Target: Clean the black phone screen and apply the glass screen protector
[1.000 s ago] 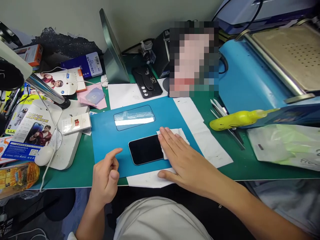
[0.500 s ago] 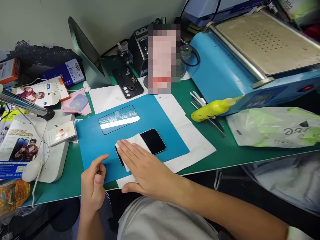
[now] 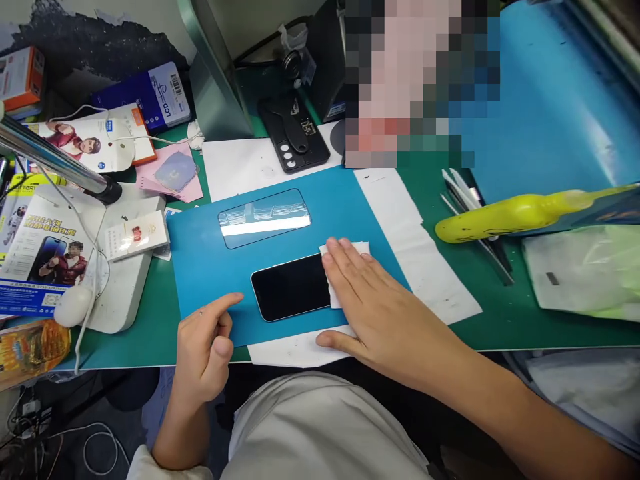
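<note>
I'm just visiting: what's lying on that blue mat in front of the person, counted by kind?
Phone, dark screen up: 1
Clear screen protector: 1
White wipe, under the flat right hand: 1
Total on the blue mat: 3

Reaching in from the lower right with the bare right forearm, wrist straight. Pressing down with the flat, palm-down right hand (image 3: pixel 380 313), fingers (image 3: pixel 345 267) straight and close together, thumb splayed sideways to the left. Angling up from the bottom edge with the bare left forearm. Pointing forward with the loosely curled left hand (image 3: pixel 205 347), index finger out, other fingers folded in, thumb resting against them, gripping nothing.
</note>
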### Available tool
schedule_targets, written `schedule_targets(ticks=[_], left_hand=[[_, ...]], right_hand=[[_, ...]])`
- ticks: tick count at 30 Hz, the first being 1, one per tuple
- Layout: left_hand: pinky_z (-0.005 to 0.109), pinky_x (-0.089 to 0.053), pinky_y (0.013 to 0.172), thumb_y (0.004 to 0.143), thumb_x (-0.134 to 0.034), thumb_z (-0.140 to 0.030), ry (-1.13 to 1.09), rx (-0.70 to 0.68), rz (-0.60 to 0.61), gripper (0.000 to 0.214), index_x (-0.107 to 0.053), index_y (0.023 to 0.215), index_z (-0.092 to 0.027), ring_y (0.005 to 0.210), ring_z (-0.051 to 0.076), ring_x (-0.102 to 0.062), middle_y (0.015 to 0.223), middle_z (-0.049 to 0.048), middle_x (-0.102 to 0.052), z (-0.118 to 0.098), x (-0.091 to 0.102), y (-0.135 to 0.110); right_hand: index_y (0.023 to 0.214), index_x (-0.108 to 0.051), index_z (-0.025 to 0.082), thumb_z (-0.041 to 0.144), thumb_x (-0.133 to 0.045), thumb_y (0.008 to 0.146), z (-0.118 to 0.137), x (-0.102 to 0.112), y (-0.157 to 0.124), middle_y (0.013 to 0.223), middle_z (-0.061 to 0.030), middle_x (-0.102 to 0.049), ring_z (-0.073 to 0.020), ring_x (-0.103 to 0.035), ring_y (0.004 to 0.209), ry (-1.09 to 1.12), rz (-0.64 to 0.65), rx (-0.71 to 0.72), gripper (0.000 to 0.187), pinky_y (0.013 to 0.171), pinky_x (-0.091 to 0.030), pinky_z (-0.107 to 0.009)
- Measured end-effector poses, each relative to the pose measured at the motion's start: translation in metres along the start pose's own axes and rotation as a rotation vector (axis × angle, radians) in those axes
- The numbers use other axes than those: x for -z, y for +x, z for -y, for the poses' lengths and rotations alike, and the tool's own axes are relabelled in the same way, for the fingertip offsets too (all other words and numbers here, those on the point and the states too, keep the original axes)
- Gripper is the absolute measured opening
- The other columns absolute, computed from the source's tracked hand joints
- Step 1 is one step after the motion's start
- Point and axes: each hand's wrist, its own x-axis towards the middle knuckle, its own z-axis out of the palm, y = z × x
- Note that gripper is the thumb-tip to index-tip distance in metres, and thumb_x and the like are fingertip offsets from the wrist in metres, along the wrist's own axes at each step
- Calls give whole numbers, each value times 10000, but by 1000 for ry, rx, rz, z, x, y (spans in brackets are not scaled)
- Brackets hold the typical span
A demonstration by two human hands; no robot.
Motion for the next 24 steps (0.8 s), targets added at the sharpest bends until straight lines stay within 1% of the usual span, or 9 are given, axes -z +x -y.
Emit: schedule_targets(ticks=[2,4,7,11,14,16,18,21,24], left_hand=[[270,-372,573,1071,-309,-621,-18,-9,-5,596,-671,1302,-209,552,125,-440,666,-26,-503,1,0,-1],[272,-382,582,1069,-310,-623,-23,-9,-12,598,-678,1295,-208,556,125,-446,667,-24,-512,1,1,-2],[271,-388,587,1065,-304,-636,-35,-7,-19,614,-683,1290,-208,554,123,-442,659,-25,-509,2,1,-3],[264,-365,563,1058,-314,-651,-65,18,-50,619,-695,1268,-209,549,120,-417,657,-27,-493,4,2,-4],[254,-319,517,1050,-337,-661,-75,40,-62,612,-693,1270,-214,538,114,-388,652,-33,-471,5,3,-3],[251,-292,495,1040,-354,-676,-73,35,-46,616,-687,1284,-218,532,110,-380,650,-36,-462,5,4,-2],[252,-281,487,1036,-353,-686,-58,17,-29,628,-685,1295,-220,527,107,-383,652,-34,-467,5,4,-1],[258,-278,490,1046,-333,-674,-23,3,-23,632,-682,1309,-218,520,103,-382,655,-31,-475,5,4,0],[264,-282,496,1047,-316,-676,5,22,-24,648,-680,1318,-214,524,105,-383,660,-26,-480,5,4,0]], right_hand=[[1652,34,15,770,-404,949,5,-1,8,1707,-278,-157,-405,-186,1589,12,10,-3,1121,1211,-370,-613],[1650,-5,-3,797,-424,924,14,-2,19,1706,-283,-150,-408,-181,1589,39,21,21,1158,1216,-369,-600],[1636,-97,-43,820,-419,911,35,-3,39,1702,-284,-142,-396,-158,1596,104,31,78,1172,1236,-350,-575],[1595,-242,-84,898,-334,862,69,-9,63,1692,-284,-141,-392,-152,1599,195,30,146,1230,1264,-313,-551],[1576,-302,-84,913,-250,853,83,-14,68,1701,-258,-159,-360,-149,1604,191,-20,174,1232,1286,-283,-483],[1578,-313,-67,886,-240,879,83,-16,65,1706,-238,-179,-339,-158,1606,173,-49,199,1184,1291,-275,-453],[1587,-309,-47,866,-256,897,77,-15,60,1709,-228,-190,-331,-175,1604,163,-65,211,1146,1286,-286,-445],[1599,-281,-40,857,-284,897,63,-13,49,1709,-229,-186,-338,-192,1600,154,-75,193,1140,1267,-327,-455],[1606,-238,-58,839,-321,907,48,-9,37,1704,-243,-184,-352,-205,1595,149,-75,164,1140,1241,-373,-473]])
